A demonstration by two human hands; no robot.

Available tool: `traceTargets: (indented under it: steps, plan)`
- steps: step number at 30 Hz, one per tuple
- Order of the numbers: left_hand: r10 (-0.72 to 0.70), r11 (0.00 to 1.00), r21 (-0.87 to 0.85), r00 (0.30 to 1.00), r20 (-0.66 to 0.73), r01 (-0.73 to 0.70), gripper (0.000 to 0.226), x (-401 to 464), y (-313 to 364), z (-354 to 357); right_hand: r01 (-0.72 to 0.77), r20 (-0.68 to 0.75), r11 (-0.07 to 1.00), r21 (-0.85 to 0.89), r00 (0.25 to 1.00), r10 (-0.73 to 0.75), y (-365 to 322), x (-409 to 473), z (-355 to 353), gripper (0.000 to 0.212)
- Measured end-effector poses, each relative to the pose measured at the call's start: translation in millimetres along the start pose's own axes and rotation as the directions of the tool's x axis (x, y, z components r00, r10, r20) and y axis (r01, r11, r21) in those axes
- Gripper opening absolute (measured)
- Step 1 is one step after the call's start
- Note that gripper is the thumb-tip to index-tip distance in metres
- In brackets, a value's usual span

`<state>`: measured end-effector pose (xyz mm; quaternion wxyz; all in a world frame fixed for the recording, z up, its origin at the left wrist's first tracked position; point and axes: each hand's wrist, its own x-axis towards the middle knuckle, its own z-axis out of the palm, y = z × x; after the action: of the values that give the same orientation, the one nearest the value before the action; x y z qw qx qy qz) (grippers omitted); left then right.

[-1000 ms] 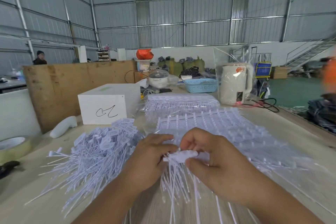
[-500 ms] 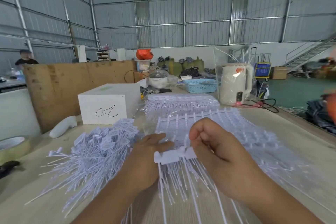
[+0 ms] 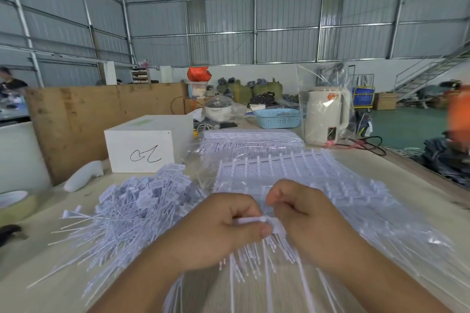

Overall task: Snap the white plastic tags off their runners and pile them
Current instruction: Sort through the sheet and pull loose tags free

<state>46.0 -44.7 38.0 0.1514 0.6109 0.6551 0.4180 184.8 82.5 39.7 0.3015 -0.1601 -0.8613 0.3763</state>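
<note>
Left hand (image 3: pixel 223 226): fingers curled, thumb pressing on a white runner strip (image 3: pixel 250 220); grip clamped on it, just left of centre.
Right hand (image 3: pixel 302 216): fingers curled in, pinching the same strip at its right end, where a blurred white tag head (image 3: pixel 277 227) shows; grip clamped too. Hands nearly touching.
Strip w/ tags: held a bit above the counter (image 3: pixel 419 185), thin white tails (image 3: pixel 254 262) hanging down from it betw. the wrists.
Loose pile (image 3: pixel 132 206): snapped-off white tags heaped on the counter, left of the left hand, tails fanning toward the near-left edge.
Uncut sheets (image 3: pixel 292 173): rows of tags on runners, spread flat behind and right of the hands; more in clear plastic wrap (image 3: pixel 249 140) farther back.
White box (image 3: pixel 145 145): behind the pile, black scribble on its front.
Other bits: tape roll (image 3: pixel 15 206) at far left edge; white handheld tool (image 3: pixel 84 178) near the box; blue basket (image 3: pixel 278 118) and cream kettle (image 3: pixel 325 114) at the back.
Background: blurred person in orange (image 3: pixel 457 114) at right.
</note>
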Motion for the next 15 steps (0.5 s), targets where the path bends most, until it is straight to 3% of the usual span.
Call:
traceTargets:
  steps: [2, 5, 10, 15]
  plan:
    - [-0.022, 0.996, -0.093, 0.999, -0.028, 0.019, 0.019, 2, -2, -5, -0.088, 0.101, 0.996, 0.034, 0.991, 0.084, -4, 1, -3, 0.03]
    - [-0.007, 0.967, -0.253, 0.999, -0.033, -0.002, 0.014, 2, -1, -15, -0.173, 0.245, 0.98, -0.101, 0.95, 0.193, -9, -2, -9, 0.052]
    - [-0.014, 0.878, -0.478, 0.998, -0.054, -0.013, 0.015, -1, -8, -25, -0.236, 0.343, 0.96, -0.152, 0.898, 0.275, -13, -3, -17, 0.066]
    - [-0.069, 0.776, -0.631, 0.996, -0.064, 0.013, 0.025, -1, -23, -26, -0.043, 0.347, 0.994, -0.098, 0.935, 0.075, -10, -3, -15, 0.025]
